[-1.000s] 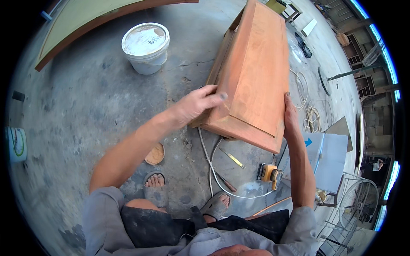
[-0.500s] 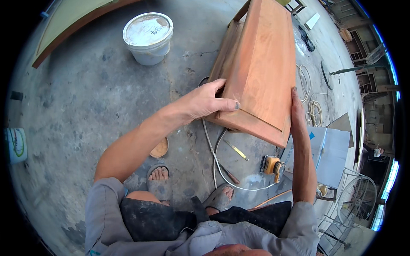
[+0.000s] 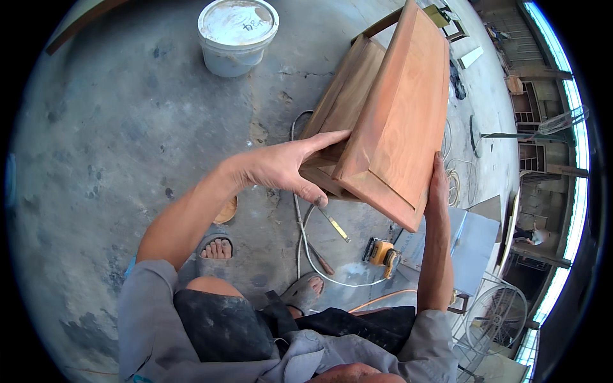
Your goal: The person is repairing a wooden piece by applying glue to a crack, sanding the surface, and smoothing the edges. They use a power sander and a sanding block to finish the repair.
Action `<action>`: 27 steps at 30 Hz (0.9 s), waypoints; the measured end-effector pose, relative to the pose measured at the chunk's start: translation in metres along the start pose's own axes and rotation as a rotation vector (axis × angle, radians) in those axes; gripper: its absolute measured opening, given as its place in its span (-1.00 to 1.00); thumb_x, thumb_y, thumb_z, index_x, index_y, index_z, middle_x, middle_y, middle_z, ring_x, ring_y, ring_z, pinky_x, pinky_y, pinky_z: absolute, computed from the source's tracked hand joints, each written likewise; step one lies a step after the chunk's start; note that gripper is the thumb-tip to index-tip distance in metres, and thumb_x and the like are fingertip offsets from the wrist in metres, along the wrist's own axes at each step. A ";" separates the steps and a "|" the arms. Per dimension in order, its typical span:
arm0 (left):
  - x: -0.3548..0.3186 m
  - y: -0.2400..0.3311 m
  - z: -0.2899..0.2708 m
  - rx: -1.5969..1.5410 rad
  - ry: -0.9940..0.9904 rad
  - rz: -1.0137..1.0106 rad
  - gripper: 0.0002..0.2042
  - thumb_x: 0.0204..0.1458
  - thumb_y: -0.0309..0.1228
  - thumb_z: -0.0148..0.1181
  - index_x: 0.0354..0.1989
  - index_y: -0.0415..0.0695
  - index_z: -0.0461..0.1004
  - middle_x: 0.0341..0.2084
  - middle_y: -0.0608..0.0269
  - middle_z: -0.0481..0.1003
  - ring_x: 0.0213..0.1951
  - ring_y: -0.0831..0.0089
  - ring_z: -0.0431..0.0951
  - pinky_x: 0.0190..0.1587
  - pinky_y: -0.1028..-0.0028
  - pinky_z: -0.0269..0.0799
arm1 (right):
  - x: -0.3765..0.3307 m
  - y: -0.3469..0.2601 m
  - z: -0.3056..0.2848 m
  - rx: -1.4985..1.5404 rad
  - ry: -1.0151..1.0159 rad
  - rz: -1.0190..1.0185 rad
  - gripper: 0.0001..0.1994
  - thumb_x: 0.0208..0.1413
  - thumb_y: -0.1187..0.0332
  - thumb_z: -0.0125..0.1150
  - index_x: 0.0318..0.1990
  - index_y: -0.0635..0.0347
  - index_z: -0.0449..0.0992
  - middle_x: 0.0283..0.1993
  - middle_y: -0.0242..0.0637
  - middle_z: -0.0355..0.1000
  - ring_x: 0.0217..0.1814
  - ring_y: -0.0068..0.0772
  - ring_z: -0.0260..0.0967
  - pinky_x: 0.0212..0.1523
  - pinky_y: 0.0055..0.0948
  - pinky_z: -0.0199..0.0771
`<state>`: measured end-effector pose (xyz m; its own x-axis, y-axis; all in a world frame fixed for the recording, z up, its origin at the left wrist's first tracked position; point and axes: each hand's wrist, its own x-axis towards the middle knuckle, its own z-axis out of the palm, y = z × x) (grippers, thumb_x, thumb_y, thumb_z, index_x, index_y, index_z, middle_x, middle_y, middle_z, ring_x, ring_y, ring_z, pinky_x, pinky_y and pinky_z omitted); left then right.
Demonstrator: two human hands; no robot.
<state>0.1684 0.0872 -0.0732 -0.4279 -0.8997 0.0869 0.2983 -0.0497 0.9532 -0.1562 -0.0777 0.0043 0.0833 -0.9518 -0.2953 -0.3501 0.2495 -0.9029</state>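
A reddish-brown wooden cabinet piece (image 3: pixel 396 108) with a raised-panel face is held tilted above the concrete floor. My left hand (image 3: pixel 287 167) lies flat against its near left side, fingers stretched along the wood and thumb under the bottom edge. My right hand (image 3: pixel 438 186) presses on the right edge near the lower corner. Both hands carry the piece between them. Its far end reaches toward the top of the view.
A white lidded bucket (image 3: pixel 237 35) stands on the floor at the top. Below the cabinet lie a grey cable (image 3: pixel 305 246), a yellow power tool (image 3: pixel 382 252) and a pencil (image 3: pixel 334 225). My sandalled feet (image 3: pixel 217 247) are beneath. A metal fan (image 3: pixel 497 319) and frames stand at right.
The cabinet piece has swung closer and more upright in view. My left hand has slid from its top corner down onto the left side; the bucket has shifted right in view.
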 end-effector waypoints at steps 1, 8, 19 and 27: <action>0.001 -0.003 0.000 -0.028 0.009 0.021 0.26 -0.19 -0.32 0.65 0.59 -0.23 -0.24 0.52 -0.06 0.01 0.56 0.18 -0.04 0.59 0.19 -0.17 | 0.001 0.000 -0.002 0.001 0.006 0.013 -0.35 0.47 -0.12 -0.07 0.25 0.43 0.39 0.09 -0.06 0.56 -0.04 -0.40 0.62 -0.09 -0.42 0.67; 0.012 -0.008 0.010 -0.043 0.155 0.089 0.04 0.07 0.02 0.45 0.53 -0.34 -0.04 0.44 -0.15 0.11 0.49 0.08 0.14 0.50 0.21 0.12 | 0.006 0.005 -0.009 -0.023 -0.008 -0.009 -0.30 0.44 -0.14 -0.03 0.30 0.45 0.35 0.13 -0.04 0.54 0.00 -0.40 0.61 -0.05 -0.42 0.66; 0.001 -0.015 0.012 -0.003 0.149 0.157 0.07 -0.02 -0.14 0.56 0.56 -0.22 -0.04 0.46 -0.06 0.13 0.48 0.11 0.15 0.53 0.17 0.03 | 0.006 0.008 -0.008 -0.064 0.024 -0.002 -0.27 0.42 -0.18 -0.03 0.31 0.44 0.36 0.14 -0.03 0.53 0.01 -0.38 0.60 -0.02 -0.41 0.65; 0.008 -0.019 0.019 -0.046 0.195 0.152 0.10 -0.06 -0.08 0.58 0.56 -0.20 -0.02 0.44 -0.05 0.16 0.48 0.12 0.14 0.52 0.13 0.06 | 0.008 0.005 -0.011 -0.124 0.018 -0.014 -0.27 0.43 -0.18 -0.04 0.30 0.45 0.36 0.12 -0.01 0.54 -0.02 -0.37 0.62 -0.06 -0.42 0.66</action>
<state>0.1431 0.0894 -0.0851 -0.2037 -0.9647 0.1669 0.3869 0.0773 0.9189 -0.1679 -0.0858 0.0012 0.0725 -0.9582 -0.2766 -0.4621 0.2135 -0.8608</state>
